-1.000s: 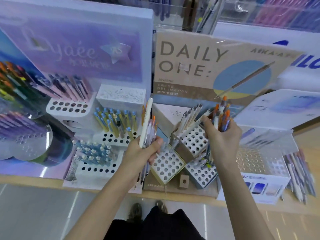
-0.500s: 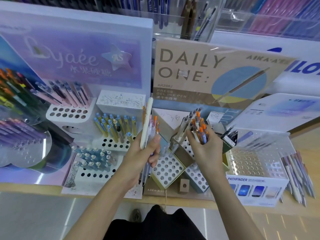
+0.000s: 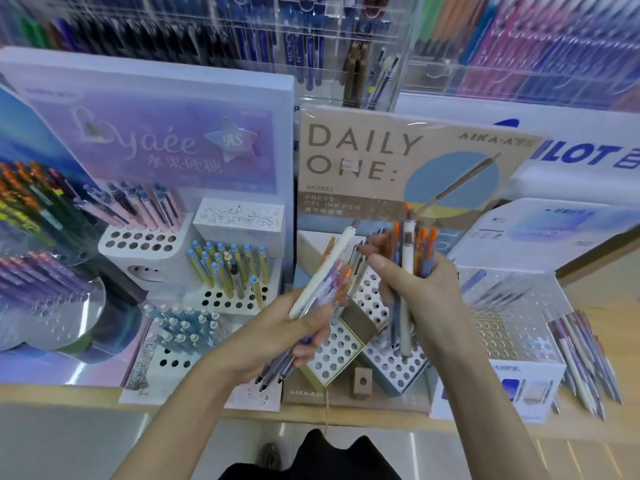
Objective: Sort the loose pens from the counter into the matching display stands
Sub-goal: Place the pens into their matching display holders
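My left hand [image 3: 294,327] grips a bundle of pens [image 3: 329,282], a cream one on top and clear and blue ones under it, tips pointing down-left. My right hand [image 3: 419,285] holds a second bunch of pens [image 3: 414,251] upright, with orange tops and one white barrel. Both hands hover close together over the beige "Daily One" stand [image 3: 332,351], whose perforated white blocks have mostly bare holes. The fingers of my right hand reach toward the left bundle.
A purple stand [image 3: 152,237] on the left holds pink, yellow and blue pens. On the right stands a clear perforated display box [image 3: 502,327]. Several loose pens [image 3: 585,355] lie on the wooden counter at far right. Racks of pens hang behind.
My right hand with its bunch of pens has moved left and up, from over the stand's right blocks to beside the left bundle. The left hand has stayed nearly in place.
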Motion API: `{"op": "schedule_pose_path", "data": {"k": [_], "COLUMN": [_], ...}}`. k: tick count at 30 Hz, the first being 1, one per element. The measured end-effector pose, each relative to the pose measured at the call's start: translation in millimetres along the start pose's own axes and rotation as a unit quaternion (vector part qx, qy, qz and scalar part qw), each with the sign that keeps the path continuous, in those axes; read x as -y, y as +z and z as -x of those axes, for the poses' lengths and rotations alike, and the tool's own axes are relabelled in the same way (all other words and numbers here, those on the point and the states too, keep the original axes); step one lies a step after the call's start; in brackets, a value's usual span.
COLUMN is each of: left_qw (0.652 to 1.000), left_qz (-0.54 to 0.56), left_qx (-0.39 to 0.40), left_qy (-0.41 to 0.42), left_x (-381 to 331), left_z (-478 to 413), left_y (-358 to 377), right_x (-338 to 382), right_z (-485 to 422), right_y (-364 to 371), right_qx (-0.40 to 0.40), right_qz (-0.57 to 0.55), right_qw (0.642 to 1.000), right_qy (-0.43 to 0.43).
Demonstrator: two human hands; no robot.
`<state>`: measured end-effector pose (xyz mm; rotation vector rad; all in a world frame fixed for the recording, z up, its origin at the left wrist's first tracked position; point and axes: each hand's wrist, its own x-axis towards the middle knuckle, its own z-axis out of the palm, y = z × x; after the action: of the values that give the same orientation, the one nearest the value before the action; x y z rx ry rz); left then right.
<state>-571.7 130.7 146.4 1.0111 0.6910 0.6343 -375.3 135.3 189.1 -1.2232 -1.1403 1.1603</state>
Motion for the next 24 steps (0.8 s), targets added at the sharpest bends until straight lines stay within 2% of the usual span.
{"op": "schedule_pose_path", "data": {"k": [3,10,13,17,20,24], "left_qw": [0.999,0.992,0.993,0.993,0.985,0.961], "left_qz": [-0.010,-0.116,-0.113,-0.108,-0.165,-0.253], "left_qx": [0.044,-0.045,-0.031,-0.014,-0.049,-0.112], "left_qy": [-0.017,0.001,-0.015,-0.054,-0.030,0.004], "left_x": [-7.3,-0.1,3.7,5.7,8.6,12.6], "left_z": [2.0,-3.0,-4.6,-9.2,-16.0,-25.5], "left_y": [3.7,10.2,12.5,14.2,16.2,21.2], "right_x": [8.4,0.0,-3.2,-3.6,-3.7,-9.1], "right_z": [-1.9,5.2,4.9,0.6,-1.2,-6.3], "right_y": [9.8,14.9,9.0,-0.6,-2.2,1.1], "right_qx": [0.049,-0.014,-0.030,-0.004,-0.025,-0.079], "right_qz": [-0.018,-0.046,-0.049,-0.070,-0.081,-0.059], "right_qw": [0.998,0.999,0.998,0.998,0.996,0.995], "right_qy": [0.019,0.016,0.011,-0.009,-0.024,0.010]}}
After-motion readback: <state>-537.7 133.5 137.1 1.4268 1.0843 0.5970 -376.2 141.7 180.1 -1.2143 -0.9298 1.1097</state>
